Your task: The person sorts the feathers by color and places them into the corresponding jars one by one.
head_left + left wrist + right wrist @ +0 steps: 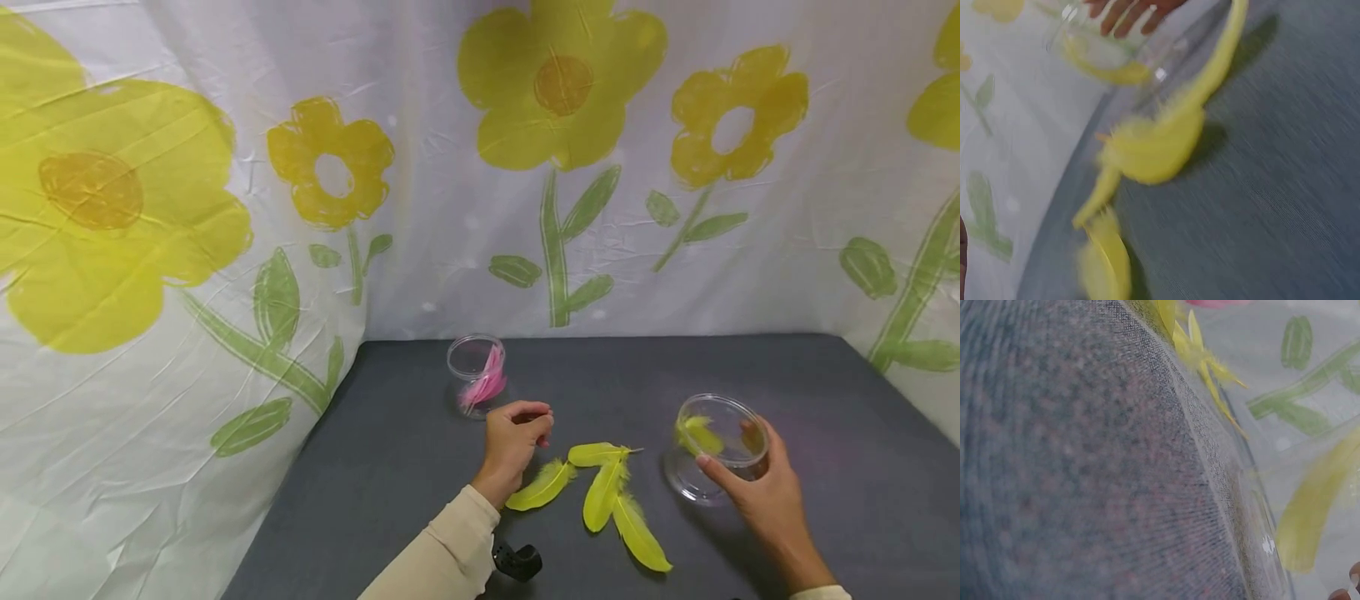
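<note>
My right hand [776,492] grips a clear round jar [723,454] by its side, thumb toward the front. Inside the jar lies one yellow feather [701,435]. To the left, my left hand [513,446] hovers with loosely curled fingers, and no object shows in it. Close to its right, several yellow feathers [600,496] lie in a loose cluster on the dark table. The left wrist view is blurred but shows the feather cluster [1154,150] and the jar [1072,37] beyond. In the right wrist view, a feather [1316,512] shows through the jar wall.
A second clear jar [475,358] with pink feathers [486,385] stands farther back, just beyond the left hand. A small black object [519,562] shows beside the left sleeve. The dark grey tabletop [637,367] meets a flower-printed curtain [435,208] behind and at the left.
</note>
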The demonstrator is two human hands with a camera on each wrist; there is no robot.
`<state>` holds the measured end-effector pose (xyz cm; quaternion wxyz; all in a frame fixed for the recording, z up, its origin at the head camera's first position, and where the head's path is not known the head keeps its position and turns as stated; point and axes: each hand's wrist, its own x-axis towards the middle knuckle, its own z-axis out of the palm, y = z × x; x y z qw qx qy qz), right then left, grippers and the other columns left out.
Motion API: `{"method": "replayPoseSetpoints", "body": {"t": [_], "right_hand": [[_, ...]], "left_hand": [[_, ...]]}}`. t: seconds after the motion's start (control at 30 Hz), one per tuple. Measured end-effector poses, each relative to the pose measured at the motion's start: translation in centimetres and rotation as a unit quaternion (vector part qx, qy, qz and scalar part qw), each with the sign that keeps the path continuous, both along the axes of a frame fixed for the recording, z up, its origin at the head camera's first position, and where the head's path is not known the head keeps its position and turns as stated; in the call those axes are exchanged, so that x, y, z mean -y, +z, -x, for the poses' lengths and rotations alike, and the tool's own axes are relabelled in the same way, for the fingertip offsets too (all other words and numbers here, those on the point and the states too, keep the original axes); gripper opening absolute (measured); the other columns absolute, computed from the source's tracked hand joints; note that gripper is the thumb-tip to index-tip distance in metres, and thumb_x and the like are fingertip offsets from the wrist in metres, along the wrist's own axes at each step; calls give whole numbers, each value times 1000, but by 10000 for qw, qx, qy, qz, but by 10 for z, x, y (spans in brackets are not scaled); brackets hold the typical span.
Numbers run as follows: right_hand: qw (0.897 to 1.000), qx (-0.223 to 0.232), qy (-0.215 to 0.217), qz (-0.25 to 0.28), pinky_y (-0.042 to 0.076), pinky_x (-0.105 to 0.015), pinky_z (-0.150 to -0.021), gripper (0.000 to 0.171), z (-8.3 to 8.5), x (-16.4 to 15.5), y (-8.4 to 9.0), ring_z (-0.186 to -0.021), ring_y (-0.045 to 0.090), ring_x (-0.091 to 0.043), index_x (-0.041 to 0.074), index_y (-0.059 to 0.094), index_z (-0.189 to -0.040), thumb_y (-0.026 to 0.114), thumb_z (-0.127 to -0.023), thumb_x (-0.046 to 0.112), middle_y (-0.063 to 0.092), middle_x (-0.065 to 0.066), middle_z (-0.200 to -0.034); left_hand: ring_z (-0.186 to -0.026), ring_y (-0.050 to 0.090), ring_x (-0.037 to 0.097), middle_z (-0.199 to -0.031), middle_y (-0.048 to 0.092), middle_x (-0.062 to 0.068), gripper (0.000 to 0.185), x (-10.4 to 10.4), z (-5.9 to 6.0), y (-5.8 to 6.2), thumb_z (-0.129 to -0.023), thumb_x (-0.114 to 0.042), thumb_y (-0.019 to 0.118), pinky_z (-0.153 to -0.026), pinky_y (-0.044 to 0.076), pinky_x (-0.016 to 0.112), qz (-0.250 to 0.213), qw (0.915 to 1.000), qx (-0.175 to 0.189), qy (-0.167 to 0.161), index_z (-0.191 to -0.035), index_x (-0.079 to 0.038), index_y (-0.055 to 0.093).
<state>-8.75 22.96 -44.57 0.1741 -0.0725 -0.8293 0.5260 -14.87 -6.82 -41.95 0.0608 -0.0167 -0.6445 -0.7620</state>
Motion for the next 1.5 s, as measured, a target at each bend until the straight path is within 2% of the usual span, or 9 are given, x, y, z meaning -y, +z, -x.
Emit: {"method": "replayPoseSetpoints", "body": {"t": [0.1, 0.17, 0.33, 0.5, 0.67, 0.93, 1.13, 1.33, 1.5], "right_hand": [[10000, 25, -1, 2, 30, -2, -78, 98, 0, 1, 0, -128, 37, -41, 11, 13, -155, 79, -83, 23, 35, -22, -147], [10000, 10, -20, -2, 32, -3, -78, 98, 0, 1, 0, -126, 38, -41, 11, 13, -155, 78, -83, 23, 36, -22, -147], [9999, 10, -100, -67, 35, -5, -75, 97, 0, 1, 1, -120, 43, -35, 10, 14, -155, 78, -83, 22, 38, -22, -146], [9999, 8, -80, -77, 36, -6, -75, 97, -1, 2, 0, -117, 44, -30, 10, 14, -155, 78, -83, 22, 38, -23, -145], [9999, 18, -110, 65, 36, -6, -76, 96, -1, 2, 0, -120, 44, -27, 11, 14, -155, 78, -84, 20, 37, -23, -146], [9997, 191, -66, 128, 35, -4, -71, 101, -2, 3, 1, -123, 40, -41, 10, 9, -155, 78, -83, 25, 33, -23, -149], [9999, 22, 8, 150, 37, -6, -75, 97, 0, 0, 2, -121, 42, -26, 12, 12, -155, 77, -84, 20, 34, -22, -148], [10000, -29, -22, -45, 38, -7, -72, 96, 1, -1, 2, -110, 47, -17, 10, 13, -154, 78, -84, 21, 37, -23, -145], [10000, 27, -21, -15, 37, -5, -75, 97, 0, 1, 1, -119, 45, -30, 9, 13, -154, 78, -83, 21, 37, -22, -146]], "left_hand": [[-60, 59, 20, -85, 67, 24, 10, 15, -14, 1, -79, 10, 69, -53, 53, 27, 114, 9996, 166, 189, -89, 8, 70], [-60, 59, 20, -86, 66, 27, 11, 25, -21, -4, -79, 12, 68, -53, 54, 28, 216, 9989, 252, 318, -89, 10, 70], [-59, 58, 20, -85, 67, 22, 14, 42, -29, -30, -77, 11, 69, -50, 52, 26, 292, 9975, 339, 545, -91, 11, 69], [-53, 55, 15, -75, 65, 16, 18, 50, -44, -40, -74, 10, 69, -44, 49, 24, 405, 9959, 444, 681, -92, 13, 67], [-51, 57, 16, -72, 64, 11, 20, 51, -53, -47, -74, 8, 70, -41, 50, 26, 514, 9929, 772, 752, -94, 12, 67], [-54, 60, 18, -75, 62, 11, 30, 48, -67, -47, -73, 5, 74, -43, 52, 30, 625, 9880, 1120, 863, -101, 11, 64], [-52, 62, 19, -78, 61, 12, 34, 45, -75, -42, -72, 2, 76, -44, 53, 32, 840, 9826, 1336, 976, -102, 9, 64], [-54, 63, 21, -79, 59, 12, 29, 37, -74, -42, -70, 10, 74, -47, 54, 34, 890, 9851, 1103, 971, -97, 8, 65], [-51, 62, 19, -73, 61, 8, 18, 34, -68, -44, -70, 17, 68, -49, 54, 32, 857, 9864, 943, 1041, -85, 8, 67]]}}
